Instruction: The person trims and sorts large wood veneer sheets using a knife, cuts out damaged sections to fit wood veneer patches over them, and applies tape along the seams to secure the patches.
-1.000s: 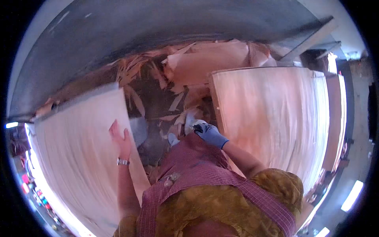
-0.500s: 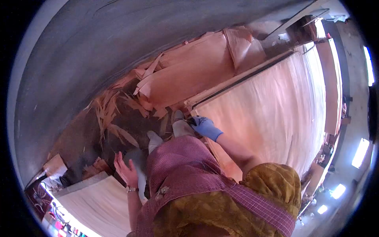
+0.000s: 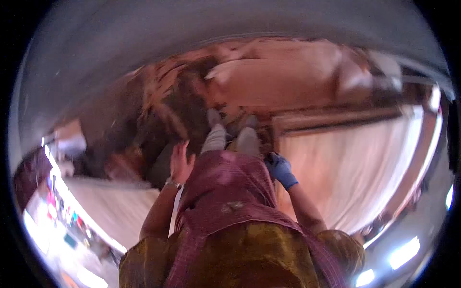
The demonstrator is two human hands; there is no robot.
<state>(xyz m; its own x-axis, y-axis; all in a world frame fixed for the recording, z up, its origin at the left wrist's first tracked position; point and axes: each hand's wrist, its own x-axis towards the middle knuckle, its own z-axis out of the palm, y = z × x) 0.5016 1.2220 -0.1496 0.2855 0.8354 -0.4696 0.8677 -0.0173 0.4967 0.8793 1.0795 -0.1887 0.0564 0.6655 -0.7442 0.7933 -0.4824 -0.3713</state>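
My left hand [image 3: 182, 164] is bare, with a band at the wrist. Its fingers are spread and hold nothing, in the air to the left of my apron [image 3: 225, 177]. On my right hand [image 3: 281, 170] is a blue glove with dark fingertips. That hand is at the near left corner of a large stack of pale wood veneer sheets [image 3: 345, 163]. Blur hides whether its fingers touch the edge or grip anything. A second pale veneer stack [image 3: 113, 204] lies to the left, below my left hand.
Reddish veneer sheets [image 3: 278, 79] lie on the floor ahead of my feet [image 3: 230, 127]. Torn veneer strips [image 3: 163, 113] are scattered to the left of them. A dark grey curved surface [image 3: 192, 29] spans the top of the view.
The view has turned, so the large stack now appears lower and farther right. My gloved hand remains by its corner, nearer my apron. My left hand stays spread.
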